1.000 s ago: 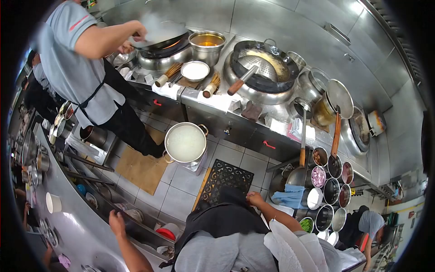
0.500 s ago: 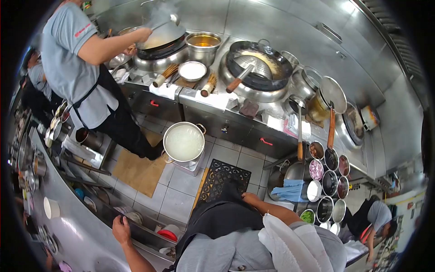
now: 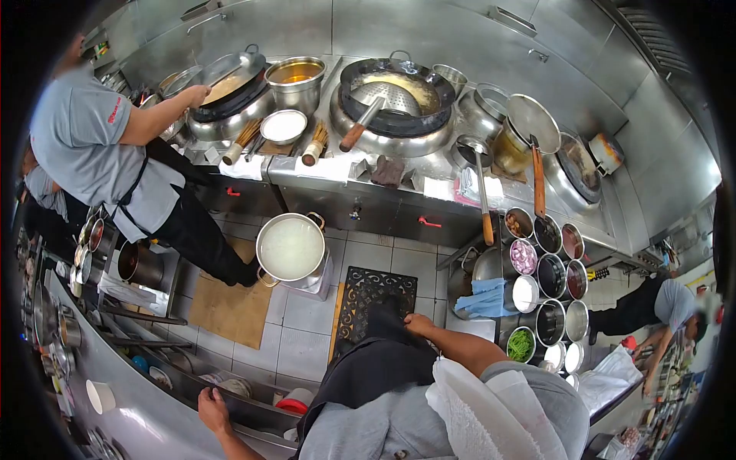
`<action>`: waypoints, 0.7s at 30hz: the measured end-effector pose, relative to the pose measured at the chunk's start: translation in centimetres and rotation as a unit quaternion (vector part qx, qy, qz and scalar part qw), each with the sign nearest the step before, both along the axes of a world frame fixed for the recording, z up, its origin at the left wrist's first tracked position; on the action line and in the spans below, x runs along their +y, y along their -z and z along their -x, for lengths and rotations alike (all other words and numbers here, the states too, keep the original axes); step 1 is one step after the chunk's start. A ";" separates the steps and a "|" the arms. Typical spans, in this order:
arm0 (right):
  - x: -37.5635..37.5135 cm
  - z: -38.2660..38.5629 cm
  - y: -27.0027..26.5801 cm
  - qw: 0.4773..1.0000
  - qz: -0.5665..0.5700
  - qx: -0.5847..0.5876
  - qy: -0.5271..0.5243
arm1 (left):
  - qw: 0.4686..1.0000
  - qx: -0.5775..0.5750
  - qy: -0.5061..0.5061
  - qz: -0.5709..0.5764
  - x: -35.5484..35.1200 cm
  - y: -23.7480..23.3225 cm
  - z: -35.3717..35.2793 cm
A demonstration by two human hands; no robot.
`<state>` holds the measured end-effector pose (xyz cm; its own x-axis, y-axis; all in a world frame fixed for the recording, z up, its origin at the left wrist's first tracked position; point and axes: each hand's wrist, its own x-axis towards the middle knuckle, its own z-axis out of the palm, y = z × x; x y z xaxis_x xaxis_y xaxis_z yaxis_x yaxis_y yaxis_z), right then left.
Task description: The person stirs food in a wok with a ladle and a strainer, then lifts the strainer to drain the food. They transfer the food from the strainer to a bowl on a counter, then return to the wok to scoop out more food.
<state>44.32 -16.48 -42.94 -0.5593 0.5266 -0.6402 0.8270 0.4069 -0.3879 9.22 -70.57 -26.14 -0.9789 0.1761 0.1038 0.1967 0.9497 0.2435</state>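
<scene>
My left hand hangs at the edge of the steel counter, thumb and forefinger apart, with nothing visible in it. Down by my dark apron is my right hand; its fingers are mostly hidden and I see no object in it. In front of me a wok bears a perforated strainer with a wooden handle. A two-handled pot of whitish liquid stands low on a stand, left of a black patterned mat.
At left a co-worker holds a handle over another wok. On my right stand several ingredient tins, one with chopped greens, beside a blue cloth. A long-handled ladle overhangs the stove edge. Another person bends at far right.
The view has shifted, so the stove sits further left and the right side shows more. The co-worker's arm over the wok is lower, and the steam there has thinned. My hands stay near my body.
</scene>
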 end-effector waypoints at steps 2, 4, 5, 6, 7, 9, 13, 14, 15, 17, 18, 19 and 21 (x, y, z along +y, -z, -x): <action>0.0 -0.1 -0.8 1.000 -0.004 0.003 0.007 | 1.000 -0.004 0.000 0.009 0.1 -0.2 0.0; -0.2 -0.3 -1.2 1.000 -0.007 0.008 0.018 | 1.000 -0.005 -0.001 0.013 0.1 -0.1 0.0; -0.2 -0.3 -1.4 1.000 -0.006 0.010 0.019 | 1.000 -0.004 -0.002 0.011 0.0 0.0 0.0; -0.3 -0.2 -1.6 1.000 -0.005 0.011 0.021 | 1.000 -0.004 -0.003 0.009 0.0 0.0 0.0; -0.3 -0.2 -1.9 1.000 -0.003 0.013 0.023 | 1.000 -0.004 -0.002 0.006 0.0 0.1 0.0; -0.1 -0.2 -2.1 1.000 0.006 -0.001 0.026 | 1.000 -0.004 -0.002 0.002 0.1 -0.1 -0.1; 0.0 -0.4 -1.3 1.000 -0.016 0.000 0.009 | 1.000 0.001 0.001 0.009 0.3 -0.4 -0.4; 0.2 -0.6 -1.0 1.000 -0.019 0.005 0.011 | 1.000 0.004 0.005 0.007 0.1 0.0 -0.1; 0.2 -0.6 -1.5 1.000 -0.022 0.011 0.012 | 1.000 0.007 0.007 0.005 0.0 0.2 -0.1; -0.1 -0.4 -2.5 1.000 -0.021 0.003 0.013 | 1.000 0.019 0.017 0.001 -0.4 0.7 -0.1; -0.1 -0.2 -2.9 1.000 -0.019 -0.009 0.015 | 0.999 0.025 0.021 -0.002 -0.3 0.5 -0.1; -0.1 0.0 -3.3 0.999 -0.018 -0.022 0.015 | 1.000 0.021 0.020 0.001 -0.3 0.4 -0.1; -0.1 -0.1 -4.1 0.999 0.001 -0.024 0.022 | 1.000 0.012 0.014 0.005 0.0 0.0 -0.3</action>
<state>44.41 -16.63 -38.85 -0.5048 0.5483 -0.6667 0.8615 0.3694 -0.3485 9.51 -70.59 -26.17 -0.9709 0.2038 0.1255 0.2282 0.9463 0.2288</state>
